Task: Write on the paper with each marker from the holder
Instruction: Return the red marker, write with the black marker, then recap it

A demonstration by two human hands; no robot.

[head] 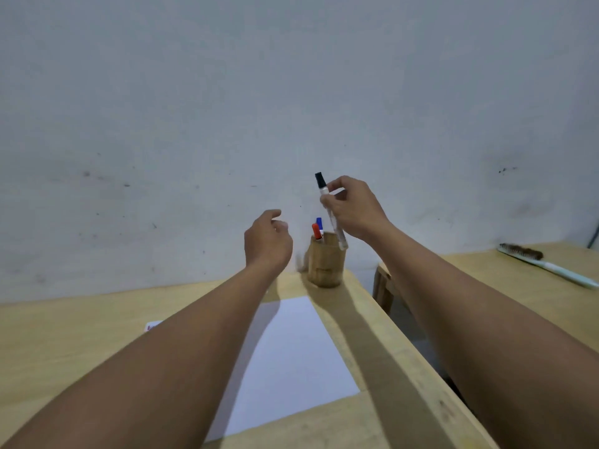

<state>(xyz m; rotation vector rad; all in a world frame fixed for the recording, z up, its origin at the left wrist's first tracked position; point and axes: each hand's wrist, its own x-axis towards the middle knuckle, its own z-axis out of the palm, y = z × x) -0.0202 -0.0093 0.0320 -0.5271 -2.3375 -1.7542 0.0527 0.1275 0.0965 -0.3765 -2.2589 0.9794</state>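
Note:
A wooden cylindrical holder (pixel 325 264) stands on the table near its far right corner, with a red-capped marker (pixel 316 231) and a blue-capped marker (pixel 319 223) sticking out. My right hand (pixel 353 207) grips a black-capped marker (pixel 329 209) with a white barrel, held nearly upright just above the holder, cap up. My left hand (pixel 267 241) hovers left of the holder, fingers loosely curled, holding nothing. A blank white paper (pixel 291 358) lies on the table under my forearms; my left arm covers its left part.
The light wooden table (pixel 81 325) ends at a right edge close to the holder. A second wooden table (pixel 505 270) stands to the right across a gap, with a long brush (pixel 544 264) on it. A small white and red item (pixel 152 326) peeks out beside my left arm. A grey wall is behind.

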